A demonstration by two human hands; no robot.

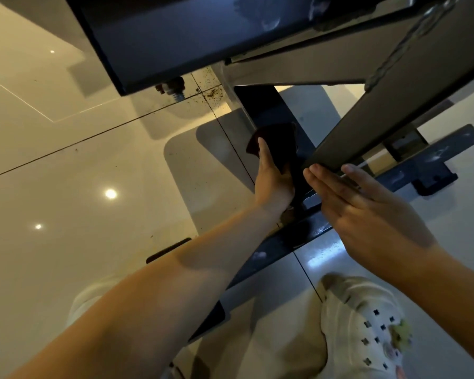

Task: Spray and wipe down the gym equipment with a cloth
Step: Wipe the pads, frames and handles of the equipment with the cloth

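Note:
I look down under a dark padded gym bench (159,39) with a black metal frame. My left hand (272,179) holds a dark maroon cloth (274,144) against the frame's low central bar (268,105). My right hand (367,209) lies flat, fingers straight, against the lower end of a slanted black strut (389,116). No spray bottle is in view.
A black floor crossbar (411,170) of the frame runs from right to lower left over glossy cream tiles (66,165). Brown specks lie on the tiles near a bolt (173,88). My light trousers and a white clog (367,329) are at the bottom.

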